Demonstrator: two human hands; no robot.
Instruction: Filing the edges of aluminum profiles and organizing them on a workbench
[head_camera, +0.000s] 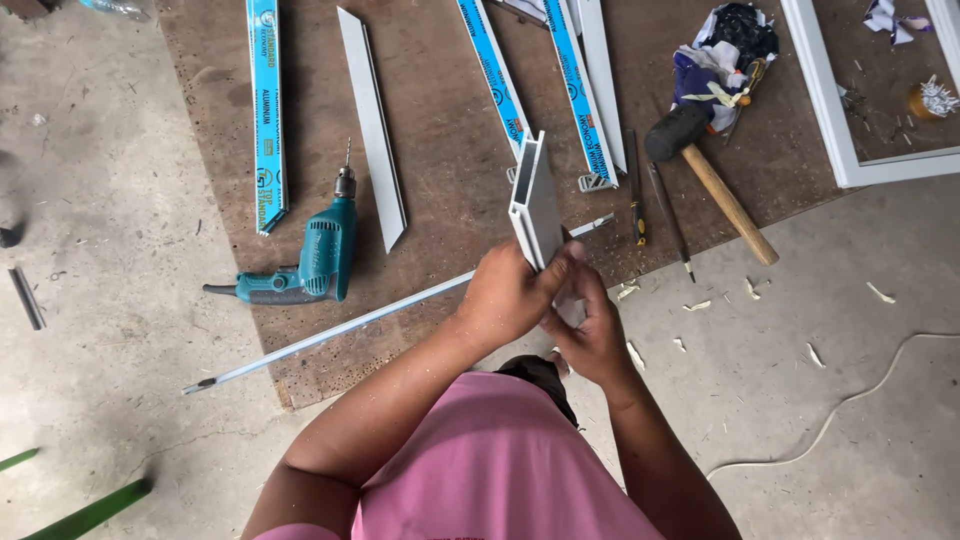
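Head view: both hands (550, 305) grip white alu profile (537, 205) at its lower end.

A short white aluminium profile piece (535, 205), hollow-channelled with an open cut end, is held near frame centre, its lower end gripped and its upper end pointing toward twelve o'clock.

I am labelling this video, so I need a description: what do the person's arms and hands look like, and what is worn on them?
Both arms are bare from above the elbow down. The left hand and the right hand wear no gloves, and no rings, watch or bracelets show. The only clothing in view is a pink short-sleeved shirt.
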